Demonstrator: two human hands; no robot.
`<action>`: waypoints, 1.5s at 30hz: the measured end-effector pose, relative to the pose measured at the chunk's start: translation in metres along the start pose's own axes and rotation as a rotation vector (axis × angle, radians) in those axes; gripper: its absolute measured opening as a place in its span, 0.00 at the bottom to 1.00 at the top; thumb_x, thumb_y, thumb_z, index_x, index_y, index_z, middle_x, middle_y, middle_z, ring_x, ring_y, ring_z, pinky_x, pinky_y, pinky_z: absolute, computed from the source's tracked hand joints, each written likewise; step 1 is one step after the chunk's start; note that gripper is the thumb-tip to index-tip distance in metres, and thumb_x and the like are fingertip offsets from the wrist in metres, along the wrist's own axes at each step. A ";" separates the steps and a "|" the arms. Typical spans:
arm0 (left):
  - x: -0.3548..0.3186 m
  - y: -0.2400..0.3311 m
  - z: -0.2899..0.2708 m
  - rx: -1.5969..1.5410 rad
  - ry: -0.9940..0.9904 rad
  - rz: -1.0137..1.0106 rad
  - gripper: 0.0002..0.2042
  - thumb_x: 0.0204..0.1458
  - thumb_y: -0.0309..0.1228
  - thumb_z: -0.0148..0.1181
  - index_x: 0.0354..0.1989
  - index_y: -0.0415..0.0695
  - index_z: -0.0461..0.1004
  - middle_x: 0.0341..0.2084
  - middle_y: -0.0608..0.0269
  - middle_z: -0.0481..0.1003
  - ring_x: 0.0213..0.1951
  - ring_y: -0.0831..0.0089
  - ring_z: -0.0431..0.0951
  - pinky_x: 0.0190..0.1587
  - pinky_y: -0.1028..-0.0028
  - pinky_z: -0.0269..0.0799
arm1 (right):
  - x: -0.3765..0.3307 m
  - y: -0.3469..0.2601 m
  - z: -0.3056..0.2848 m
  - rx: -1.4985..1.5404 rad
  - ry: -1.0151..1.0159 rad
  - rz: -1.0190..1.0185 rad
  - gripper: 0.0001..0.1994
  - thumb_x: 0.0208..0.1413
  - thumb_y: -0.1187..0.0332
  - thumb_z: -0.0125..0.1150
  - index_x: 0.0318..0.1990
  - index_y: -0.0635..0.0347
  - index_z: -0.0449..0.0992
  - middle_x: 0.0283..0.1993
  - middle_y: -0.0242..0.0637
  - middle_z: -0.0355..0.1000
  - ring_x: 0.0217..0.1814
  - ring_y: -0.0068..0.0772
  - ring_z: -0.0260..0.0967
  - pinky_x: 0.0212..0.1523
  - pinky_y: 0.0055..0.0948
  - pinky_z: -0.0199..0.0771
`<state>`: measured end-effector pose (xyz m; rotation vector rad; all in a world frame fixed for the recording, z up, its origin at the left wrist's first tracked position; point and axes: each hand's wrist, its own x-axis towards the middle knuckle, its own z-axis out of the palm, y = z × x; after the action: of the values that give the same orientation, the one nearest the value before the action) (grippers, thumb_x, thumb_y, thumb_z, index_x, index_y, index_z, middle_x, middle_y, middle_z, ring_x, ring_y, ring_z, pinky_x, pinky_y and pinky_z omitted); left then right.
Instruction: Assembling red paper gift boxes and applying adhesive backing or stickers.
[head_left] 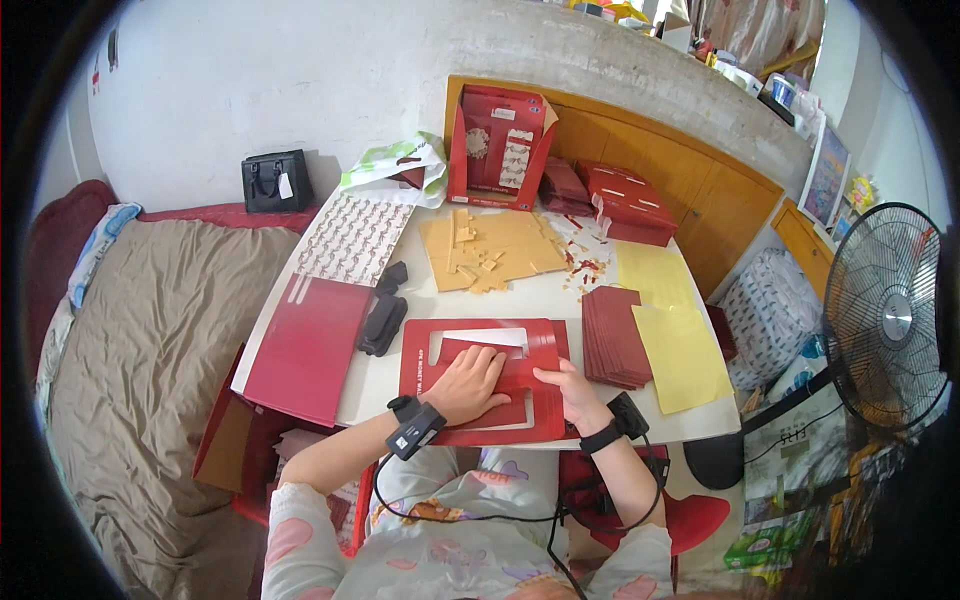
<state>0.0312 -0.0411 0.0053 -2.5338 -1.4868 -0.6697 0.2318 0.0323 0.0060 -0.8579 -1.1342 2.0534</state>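
Windowed red card (520, 377), flat at table edge (690, 431)

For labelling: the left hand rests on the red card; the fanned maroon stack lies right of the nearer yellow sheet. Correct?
No: the head view shows the maroon stack left of that yellow sheet; the left hand rests on the card.

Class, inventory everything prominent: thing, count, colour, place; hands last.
Rounded table: one, white, centre
Rectangular windowed card: one, red, front
Rectangular sheets: uncounted, red, table left
Patterned sheet: one, white, behind those
Oblong objects: two, black, beside card
Flat sheet: one, tan, middle
Card pile: one, maroon, beside card
Paper sheets: two, yellow, right
Open cardboard box: one, red, back
Rectangular packs: several, red, beside box
Plastic bag: one, whitish, beside box
Boxy handbag: one, black, by wall
Bed cover: one, brown, left
Round fan: one, black, right
Left hand: one, bare, on card
Right hand: one, bare, card's edge
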 end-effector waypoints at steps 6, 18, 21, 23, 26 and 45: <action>0.009 0.002 0.004 0.084 -0.013 0.050 0.31 0.47 0.42 0.59 0.52 0.30 0.60 0.40 0.51 0.65 0.42 0.60 0.66 0.44 0.67 0.64 | 0.009 0.006 -0.014 -0.011 0.072 -0.071 0.17 0.52 0.75 0.56 0.50 0.65 0.65 0.48 0.40 0.68 0.47 0.29 0.68 0.48 0.28 0.69; 0.013 -0.012 0.018 0.021 -0.051 0.132 0.26 0.49 0.38 0.56 0.52 0.32 0.61 0.35 0.53 0.64 0.37 0.61 0.68 0.43 0.67 0.68 | -0.012 -0.011 0.017 -1.549 -0.108 -0.955 0.15 0.46 0.68 0.62 0.42 0.59 0.71 0.46 0.41 0.68 0.55 0.42 0.61 0.58 0.42 0.57; 0.014 -0.009 0.010 -0.005 -0.115 0.099 0.26 0.48 0.37 0.57 0.53 0.34 0.61 0.40 0.52 0.64 0.42 0.58 0.68 0.46 0.66 0.67 | -0.009 -0.008 0.021 -1.663 -0.100 -0.967 0.11 0.47 0.70 0.59 0.38 0.61 0.71 0.42 0.40 0.70 0.50 0.39 0.65 0.55 0.39 0.60; 0.008 -0.012 0.002 -0.004 -0.067 0.121 0.27 0.47 0.36 0.59 0.53 0.32 0.61 0.46 0.49 0.63 0.48 0.57 0.66 0.50 0.65 0.64 | -0.007 -0.005 0.023 -1.746 -0.101 -1.014 0.05 0.46 0.73 0.54 0.33 0.61 0.69 0.37 0.38 0.72 0.43 0.36 0.69 0.51 0.35 0.63; -0.009 -0.014 -0.011 0.084 -0.133 0.046 0.28 0.46 0.35 0.59 0.53 0.31 0.60 0.51 0.47 0.62 0.52 0.55 0.65 0.53 0.65 0.63 | -0.007 -0.005 0.026 -1.803 -0.091 -1.066 0.05 0.45 0.73 0.54 0.31 0.60 0.69 0.36 0.37 0.72 0.43 0.35 0.70 0.49 0.34 0.65; -0.024 -0.011 -0.001 0.731 -0.197 0.074 0.23 0.49 0.32 0.49 0.49 0.23 0.64 0.43 0.37 0.70 0.45 0.53 0.73 0.47 0.65 0.70 | 0.007 0.013 0.035 -2.305 -0.107 -1.287 0.06 0.40 0.70 0.54 0.27 0.62 0.74 0.33 0.47 0.74 0.37 0.35 0.73 0.42 0.30 0.71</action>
<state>0.0120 -0.0553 -0.0055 -2.0912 -1.3467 0.1384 0.1981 0.0157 0.0073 -0.3264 -2.6716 -0.8832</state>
